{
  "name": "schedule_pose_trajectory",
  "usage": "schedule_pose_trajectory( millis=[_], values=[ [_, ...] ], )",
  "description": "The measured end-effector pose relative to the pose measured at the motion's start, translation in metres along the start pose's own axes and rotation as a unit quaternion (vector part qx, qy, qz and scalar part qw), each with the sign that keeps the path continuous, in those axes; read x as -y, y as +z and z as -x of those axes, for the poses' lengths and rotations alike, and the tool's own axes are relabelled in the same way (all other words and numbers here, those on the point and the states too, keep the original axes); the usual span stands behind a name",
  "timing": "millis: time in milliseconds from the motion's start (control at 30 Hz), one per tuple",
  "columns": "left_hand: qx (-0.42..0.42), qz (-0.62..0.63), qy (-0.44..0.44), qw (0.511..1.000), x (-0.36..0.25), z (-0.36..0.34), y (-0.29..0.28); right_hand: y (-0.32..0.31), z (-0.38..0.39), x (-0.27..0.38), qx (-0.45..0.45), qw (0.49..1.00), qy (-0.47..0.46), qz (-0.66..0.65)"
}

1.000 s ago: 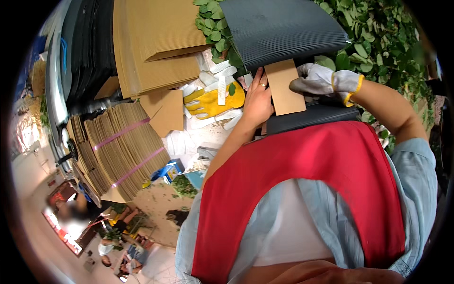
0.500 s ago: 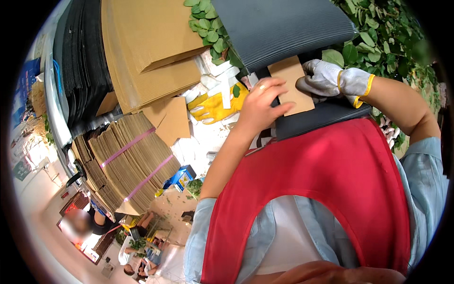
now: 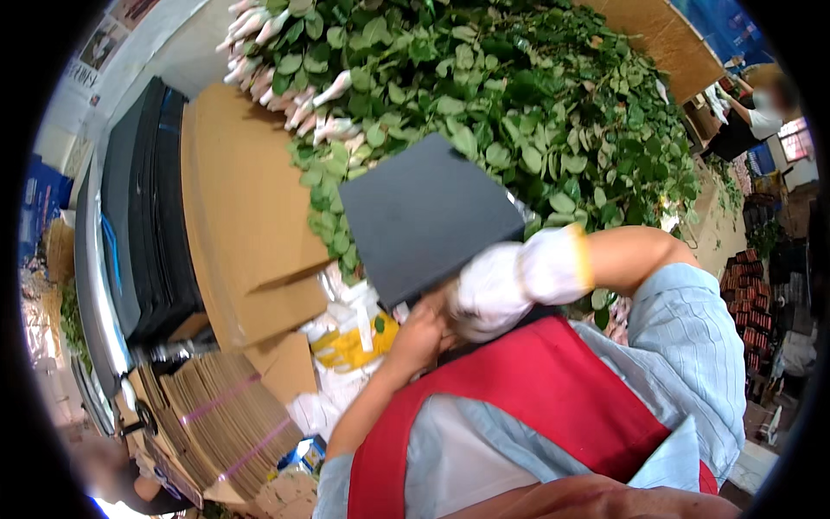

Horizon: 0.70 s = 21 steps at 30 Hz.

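My left hand (image 3: 419, 336) is bare, with its fingers bent together at the near edge of a dark grey corrugated sheet (image 3: 430, 212). Whatever lies in those fingers is hidden. Right beside it, my right hand (image 3: 494, 292) wears a white glove with a yellow cuff; motion smears its fingers, so I cannot see whether they grip anything. Both hands meet low in front of the red apron (image 3: 527, 381). The brown cardboard piece seen earlier cannot be made out now.
Leafy flower stems (image 3: 519, 104) with pale wrapped heads (image 3: 298, 108) are heaped beyond the sheet. Brown cardboard (image 3: 246, 190), black sheets (image 3: 143, 216) and a strapped cardboard stack (image 3: 216, 415) stand at left. A yellow glove (image 3: 350, 346) lies near my left hand. Another person (image 3: 748, 112) is at far right.
My view has turned, bringing more stems into sight. The right glove has crossed left to meet my left hand. The brown cardboard piece has gone out of sight.
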<state>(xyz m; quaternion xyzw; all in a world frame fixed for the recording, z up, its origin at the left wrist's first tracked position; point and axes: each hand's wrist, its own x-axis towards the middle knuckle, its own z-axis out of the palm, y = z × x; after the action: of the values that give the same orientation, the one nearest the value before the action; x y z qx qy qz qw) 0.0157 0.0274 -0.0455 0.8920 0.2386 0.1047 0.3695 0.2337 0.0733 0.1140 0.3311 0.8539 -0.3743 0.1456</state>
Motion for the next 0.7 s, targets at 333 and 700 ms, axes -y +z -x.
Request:
schedule_pose_trajectory(
  millis=[333, 700],
  values=[
    [-0.057, -0.004, -0.025, 0.998, 0.007, 0.018, 0.061, -0.063, -0.101, -0.333, -0.271, 0.870, 0.338, 0.236],
    [-0.090, 0.087, 0.016, 0.992, 0.009, 0.006, 0.045, -0.193, 0.204, -0.126, -0.472, 0.637, 0.378, 0.478]
  ],
)
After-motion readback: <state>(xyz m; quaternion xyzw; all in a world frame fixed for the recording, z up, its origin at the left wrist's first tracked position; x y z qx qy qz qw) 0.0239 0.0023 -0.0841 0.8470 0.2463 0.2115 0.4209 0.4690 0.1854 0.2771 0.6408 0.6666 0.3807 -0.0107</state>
